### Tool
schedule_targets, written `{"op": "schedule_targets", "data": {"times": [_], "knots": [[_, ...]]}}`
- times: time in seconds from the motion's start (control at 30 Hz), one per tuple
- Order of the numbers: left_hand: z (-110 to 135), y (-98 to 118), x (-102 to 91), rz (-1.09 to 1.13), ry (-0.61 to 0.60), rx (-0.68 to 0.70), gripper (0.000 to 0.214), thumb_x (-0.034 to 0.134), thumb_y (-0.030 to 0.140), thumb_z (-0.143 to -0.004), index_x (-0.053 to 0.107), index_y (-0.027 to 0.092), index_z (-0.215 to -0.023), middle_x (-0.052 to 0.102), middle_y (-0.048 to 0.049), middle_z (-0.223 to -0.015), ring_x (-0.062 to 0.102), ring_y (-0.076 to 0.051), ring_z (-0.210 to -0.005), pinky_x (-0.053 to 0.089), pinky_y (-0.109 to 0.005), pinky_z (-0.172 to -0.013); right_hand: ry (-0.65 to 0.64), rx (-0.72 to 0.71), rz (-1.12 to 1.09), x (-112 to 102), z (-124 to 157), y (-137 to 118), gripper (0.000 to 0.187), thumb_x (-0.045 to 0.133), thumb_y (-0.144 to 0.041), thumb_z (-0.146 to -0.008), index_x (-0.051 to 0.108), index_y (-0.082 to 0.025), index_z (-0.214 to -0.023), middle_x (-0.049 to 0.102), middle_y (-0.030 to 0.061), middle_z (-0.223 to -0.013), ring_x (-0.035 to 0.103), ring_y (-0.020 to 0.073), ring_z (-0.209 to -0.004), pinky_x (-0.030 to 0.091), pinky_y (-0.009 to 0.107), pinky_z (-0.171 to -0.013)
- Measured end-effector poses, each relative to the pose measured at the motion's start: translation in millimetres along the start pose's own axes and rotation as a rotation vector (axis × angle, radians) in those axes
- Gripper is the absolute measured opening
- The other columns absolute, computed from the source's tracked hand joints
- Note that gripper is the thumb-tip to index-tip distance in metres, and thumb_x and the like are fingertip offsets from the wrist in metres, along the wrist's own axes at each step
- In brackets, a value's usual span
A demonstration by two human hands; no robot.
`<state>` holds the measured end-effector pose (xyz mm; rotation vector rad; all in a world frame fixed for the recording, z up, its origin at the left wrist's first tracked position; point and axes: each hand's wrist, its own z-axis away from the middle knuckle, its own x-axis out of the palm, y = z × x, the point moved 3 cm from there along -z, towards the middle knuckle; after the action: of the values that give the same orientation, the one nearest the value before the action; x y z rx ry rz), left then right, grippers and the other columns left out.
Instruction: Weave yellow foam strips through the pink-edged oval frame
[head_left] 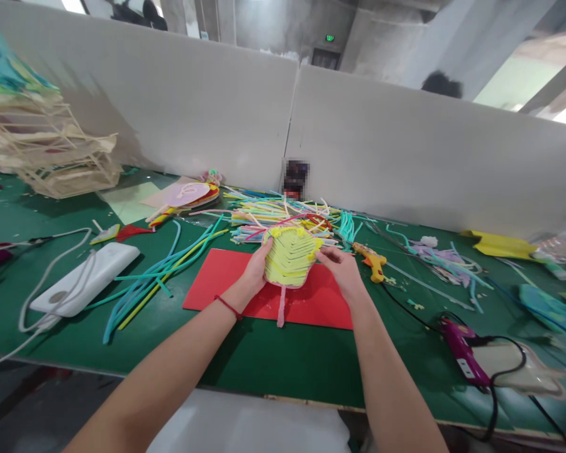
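Observation:
A small hand fan [290, 257], faced with rows of yellow-green strips and edged in pink, is held up over a red sheet [217, 277]. My left hand [259, 261] grips its left side, thumb on the front face. Its pink handle [282, 307] points down toward me. Yellow bumpy trim [317, 245] runs along the top and right rim. There, my right hand [337, 261] has its fingers pinched together at the trim; whatever is between the fingertips is too small to make out.
Behind the fan lies a heap of coloured fuzzy sticks [264, 214]. A yellow glue gun [371, 261] rests to the right, its cord leading toward a purple device [465, 349]. On the left are loose blue and yellow sticks [155, 277] and a white power strip [87, 280]. White partitions [405, 145] stand behind.

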<state>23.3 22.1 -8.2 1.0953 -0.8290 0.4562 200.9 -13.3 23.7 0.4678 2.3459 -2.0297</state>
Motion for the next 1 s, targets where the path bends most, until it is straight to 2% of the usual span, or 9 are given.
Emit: {"op": "schedule_targets", "data": {"times": [0.13,0.27,0.4,0.73,0.87,1.0], "knots": [[5.0,3.6,5.0,-0.03,0.115,-0.038,0.037,0.05,0.035,-0.083,0.06,0.01,-0.108,0.064,-0.015,-0.11,0.052,-0.029,-0.114,0.037,-0.044,-0.101,-0.106,0.061,-0.032,-10.2,-1.3,3.8,0.027,0.07,-0.042,-0.062,0.067,-0.018,-0.074,0.068,0.0031,-0.079,0.059,0.0189,-0.078,0.043,0.033,-0.077],[8.0,6.6,7.7,-0.047,0.139,-0.037,0.032,0.049,0.033,-0.084,0.061,0.011,-0.105,0.066,-0.013,-0.108,0.054,-0.027,-0.111,0.039,-0.041,-0.101,-0.163,0.095,-0.032,-13.6,-2.2,8.5,0.025,0.071,-0.041,-0.061,0.066,-0.018,-0.068,0.068,0.0035,-0.082,0.059,0.0196,-0.082,0.041,0.033,-0.08],[6.3,6.2,5.2,-0.074,0.113,-0.042,0.031,0.05,0.033,-0.083,0.061,0.01,-0.102,0.066,-0.014,-0.108,0.056,-0.028,-0.109,0.04,-0.042,-0.099,-0.191,0.104,-0.037,-13.8,-3.0,9.1,0.023,0.072,-0.04,-0.061,0.066,-0.018,-0.066,0.068,0.0034,-0.083,0.058,0.0197,-0.085,0.04,0.032,-0.081],[8.4,6.8,7.8,-0.08,0.097,-0.034,0.032,0.049,0.032,-0.084,0.06,0.01,-0.104,0.064,-0.0142,-0.11,0.054,-0.028,-0.112,0.038,-0.043,-0.101,-0.178,0.123,-0.046,-13.8,-3.3,9.0,0.023,0.073,-0.039,-0.06,0.065,-0.018,-0.064,0.066,0.0024,-0.077,0.056,0.0178,-0.08,0.039,0.03,-0.076],[5.9,6.8,5.7,-0.055,0.146,0.045,0.029,0.051,0.03,-0.083,0.061,0.012,-0.104,0.064,-0.0128,-0.112,0.051,-0.028,-0.116,0.037,-0.042,-0.102,-0.133,0.138,-0.071,-10.5,-3.3,10.4,0.027,0.072,-0.043,-0.059,0.063,-0.018,-0.064,0.063,0.0002,-0.07,0.053,0.0142,-0.067,0.039,0.028,-0.067],[1.0,6.5,1.2,-0.025,0.156,0.118,0.031,0.052,0.034,-0.082,0.06,0.016,-0.106,0.062,-0.0106,-0.116,0.048,-0.027,-0.118,0.036,-0.043,-0.103,-0.109,0.145,-0.097,1.4,0.0,9.4,0.031,0.07,-0.048,-0.059,0.061,-0.018,-0.063,0.06,-0.0017,-0.063,0.05,0.0125,-0.06,0.038,0.027,-0.061]]}}
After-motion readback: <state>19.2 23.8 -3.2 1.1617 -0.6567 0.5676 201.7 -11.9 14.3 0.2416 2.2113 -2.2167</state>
